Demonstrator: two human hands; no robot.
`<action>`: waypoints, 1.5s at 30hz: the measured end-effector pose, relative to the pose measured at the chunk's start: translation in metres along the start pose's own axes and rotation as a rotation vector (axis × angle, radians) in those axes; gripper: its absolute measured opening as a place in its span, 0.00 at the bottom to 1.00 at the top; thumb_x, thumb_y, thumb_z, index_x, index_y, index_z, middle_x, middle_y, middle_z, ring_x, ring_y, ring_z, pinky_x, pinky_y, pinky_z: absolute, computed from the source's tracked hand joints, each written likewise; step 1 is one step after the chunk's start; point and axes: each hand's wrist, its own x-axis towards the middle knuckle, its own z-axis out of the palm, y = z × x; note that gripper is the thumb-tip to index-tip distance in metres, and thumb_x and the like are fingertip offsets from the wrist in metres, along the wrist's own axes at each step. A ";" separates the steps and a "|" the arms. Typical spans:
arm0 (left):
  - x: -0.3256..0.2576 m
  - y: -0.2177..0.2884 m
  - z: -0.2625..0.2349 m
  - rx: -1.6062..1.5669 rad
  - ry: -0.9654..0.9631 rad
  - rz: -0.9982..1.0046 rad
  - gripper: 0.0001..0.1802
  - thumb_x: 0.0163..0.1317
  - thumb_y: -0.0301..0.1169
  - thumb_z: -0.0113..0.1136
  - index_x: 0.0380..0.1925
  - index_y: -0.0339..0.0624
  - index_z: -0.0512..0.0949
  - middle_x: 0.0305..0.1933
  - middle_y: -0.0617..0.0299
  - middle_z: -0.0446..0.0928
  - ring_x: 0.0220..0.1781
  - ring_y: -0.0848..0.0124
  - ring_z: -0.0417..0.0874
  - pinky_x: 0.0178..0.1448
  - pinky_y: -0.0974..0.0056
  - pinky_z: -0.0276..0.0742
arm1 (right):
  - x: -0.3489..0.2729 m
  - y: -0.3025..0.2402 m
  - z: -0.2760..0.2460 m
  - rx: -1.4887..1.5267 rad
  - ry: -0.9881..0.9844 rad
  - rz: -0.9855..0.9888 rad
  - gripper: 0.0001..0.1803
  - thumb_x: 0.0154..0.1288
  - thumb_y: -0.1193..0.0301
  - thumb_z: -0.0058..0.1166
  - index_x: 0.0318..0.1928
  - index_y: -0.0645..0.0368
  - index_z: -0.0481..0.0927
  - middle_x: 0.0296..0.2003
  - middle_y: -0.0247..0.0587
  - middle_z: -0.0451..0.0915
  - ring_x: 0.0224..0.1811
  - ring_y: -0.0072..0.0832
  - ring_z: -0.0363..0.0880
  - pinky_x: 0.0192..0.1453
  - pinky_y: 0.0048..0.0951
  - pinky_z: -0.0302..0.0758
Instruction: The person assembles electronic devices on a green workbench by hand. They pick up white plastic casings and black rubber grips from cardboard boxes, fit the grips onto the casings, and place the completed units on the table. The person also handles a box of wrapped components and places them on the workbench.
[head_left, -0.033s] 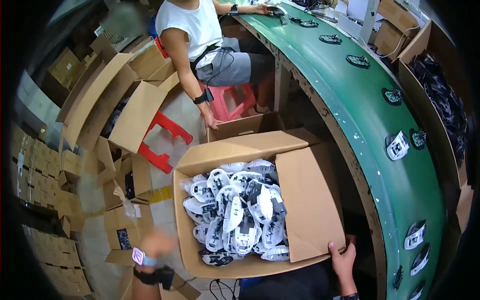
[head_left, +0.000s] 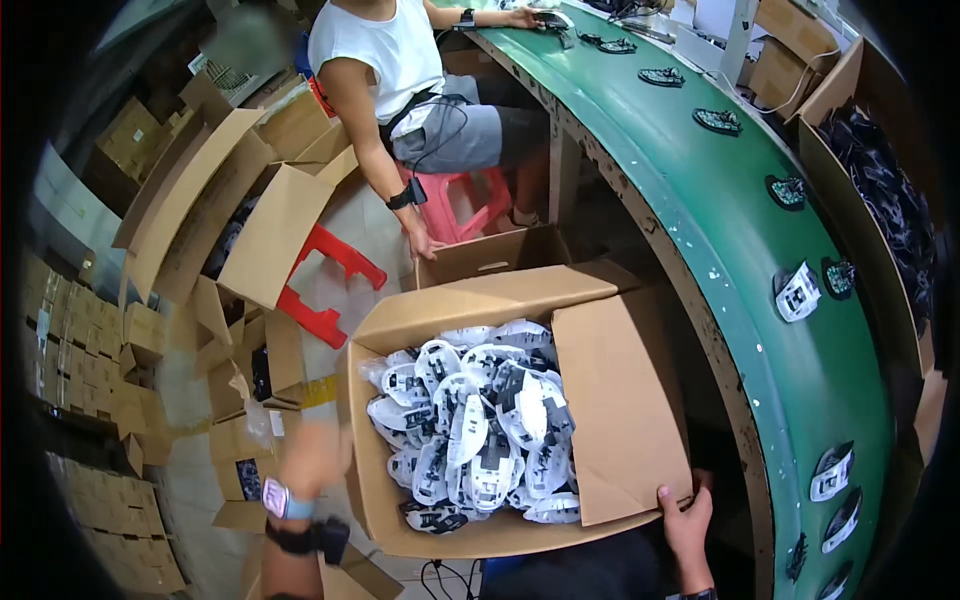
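In front of me an open cardboard box (head_left: 620, 400) holds a heap of white and black plastic shells (head_left: 490, 430), each curved like part of a computer mouse. My right hand (head_left: 686, 515) grips the box's near right corner, thumb over the folded-in flap. Beside the box's left wall is my left hand (head_left: 318, 455), smeared by motion; its fingers do not show clearly, and whether it touches the wall I cannot tell. A smartwatch and a black strap are on that wrist.
A green conveyor (head_left: 720, 230) curves along the right, carrying several shells and dark circuit parts. Ahead, a seated co-worker (head_left: 380, 100) rests one hand on another cardboard box (head_left: 500, 255). A red stool (head_left: 320, 290) and open cartons (head_left: 255, 350) stand on the left. A carton of black cables (head_left: 870, 190) is far right.
My left hand has moved slightly up, closer to the left wall of the box. The right hand, the box and the shells look the same.
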 end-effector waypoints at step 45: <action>0.182 0.049 -0.037 -0.359 0.569 0.281 0.28 0.77 0.48 0.52 0.24 0.42 0.86 0.24 0.43 0.81 0.28 0.40 0.83 0.36 0.40 0.75 | 0.026 -0.040 -0.018 -0.344 -0.319 0.227 0.31 0.71 0.60 0.69 0.65 0.69 0.79 0.57 0.62 0.86 0.62 0.47 0.85 0.67 0.40 0.78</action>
